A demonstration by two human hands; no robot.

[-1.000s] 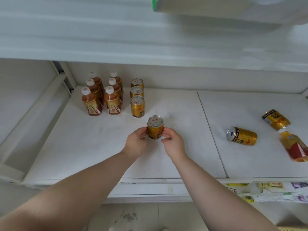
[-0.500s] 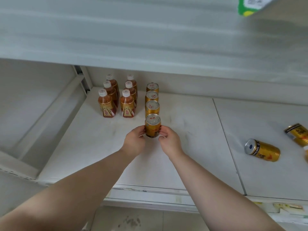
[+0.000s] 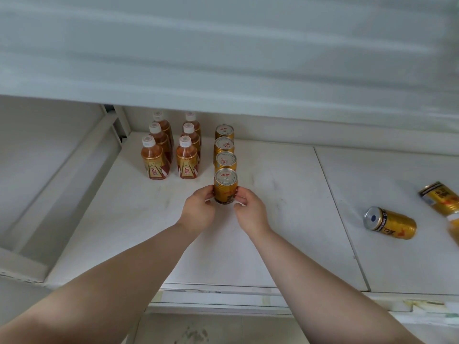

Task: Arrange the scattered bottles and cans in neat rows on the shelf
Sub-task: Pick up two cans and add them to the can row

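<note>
Fingertips of the left hand (image 3: 198,209) and right hand (image 3: 250,212) pinch a gold can (image 3: 225,188) by its lower sides, upright on the shelf (image 3: 273,244) directly in front of the can row (image 3: 224,145). Its rigid, smooth wall is probably slick; opposing side grips suit it.

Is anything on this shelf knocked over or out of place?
Yes. On the right shelf panel, a gold can lies on its side, and a second gold can lies tipped at the picture's edge. The bottles and row of cans at left stand upright.
</note>
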